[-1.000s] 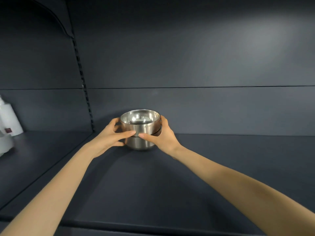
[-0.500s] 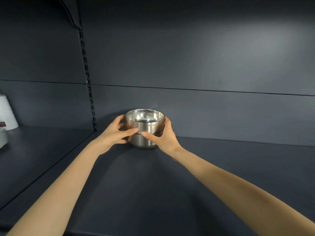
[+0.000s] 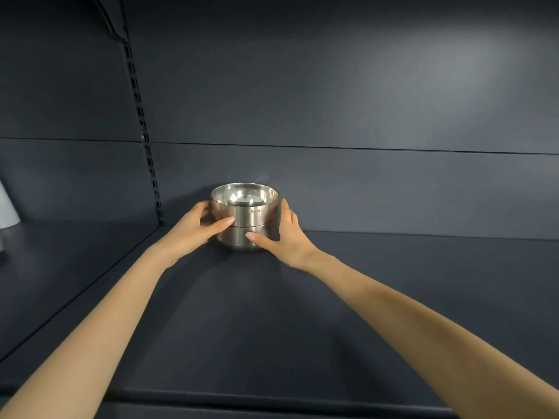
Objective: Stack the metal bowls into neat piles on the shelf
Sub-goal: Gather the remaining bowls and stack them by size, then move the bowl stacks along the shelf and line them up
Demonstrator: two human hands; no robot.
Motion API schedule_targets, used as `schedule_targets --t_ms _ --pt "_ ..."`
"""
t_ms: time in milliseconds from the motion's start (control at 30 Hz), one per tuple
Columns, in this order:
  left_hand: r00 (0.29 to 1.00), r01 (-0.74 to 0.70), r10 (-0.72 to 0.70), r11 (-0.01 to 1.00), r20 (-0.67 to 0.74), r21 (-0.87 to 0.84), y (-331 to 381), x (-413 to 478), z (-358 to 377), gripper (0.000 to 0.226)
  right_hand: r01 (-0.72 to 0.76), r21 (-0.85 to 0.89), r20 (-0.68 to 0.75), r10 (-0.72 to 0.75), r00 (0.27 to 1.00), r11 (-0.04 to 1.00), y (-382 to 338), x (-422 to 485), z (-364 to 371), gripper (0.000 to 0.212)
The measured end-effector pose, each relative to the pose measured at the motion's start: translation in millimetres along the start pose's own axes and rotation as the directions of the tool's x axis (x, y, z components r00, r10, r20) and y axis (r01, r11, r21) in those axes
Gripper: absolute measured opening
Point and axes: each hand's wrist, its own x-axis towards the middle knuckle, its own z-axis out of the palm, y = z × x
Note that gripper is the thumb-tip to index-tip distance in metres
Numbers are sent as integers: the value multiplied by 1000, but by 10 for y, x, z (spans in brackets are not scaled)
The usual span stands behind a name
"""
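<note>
Head cam, left to right: white container (image 3: 7, 207) at the far edge, slotted upright (image 3: 145, 140) on the back wall, then left hand (image 3: 196, 228) cupped round top bowl (image 3: 245, 207), thumb on its front. Nested in lower bowl (image 3: 239, 238), right hand (image 3: 287, 234) gripping that, thumb on front. Both parked on dark shelf (image 3: 393, 282), near the back.

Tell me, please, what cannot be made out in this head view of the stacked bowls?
- Head view: the lower bowl's inside, covered by the top bowl.
- Head view: fingertips of the left hand and right hand, hidden behind the bowls.
- Head view: the top bowl's lettering, too small to read.
- Head view: the white object, cut off by the left edge.
</note>
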Motion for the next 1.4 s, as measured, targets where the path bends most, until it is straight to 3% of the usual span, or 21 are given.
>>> schedule_targets --t_ms 100,200,467,600,700,900,1233,1400 --pt "998 -44 57 962 -41 268 48 -113 17 78 51 -324 44 -38 998 945 61 -211 -202 102" --pt "992 -40 95 860 -83 509 151 -302 97 89 58 -533 80 -17 997 844 118 -433 -456 92" --pt "953 -120 292 599 -76 792 592 -856 500 83 -9 -720 -8 5 1000 694 314 -1162 -1228 96" --pt "958 -151 286 533 -9 833 878 -1121 931 95 -81 -725 -55 60 997 684 484 -1611 -1681 100" --pt "970 -159 238 499 42 852 1087 -1240 1300 84 -132 -721 -111 74 991 680 644 -2003 -2028 99" --pt "963 -210 252 500 91 840 1515 -1480 2046 81 -186 -747 -273 -38 961 639 1020 -2827 -2688 84" --pt "947 -280 281 492 154 825 2084 -1806 3106 82 -392 -716 -318 231 920 577 1608 -3959 -3637 95" --pt "927 -344 313 495 205 798 2377 -1833 3528 81 -467 -662 -453 184 873 586 1797 -4379 -4058 90"
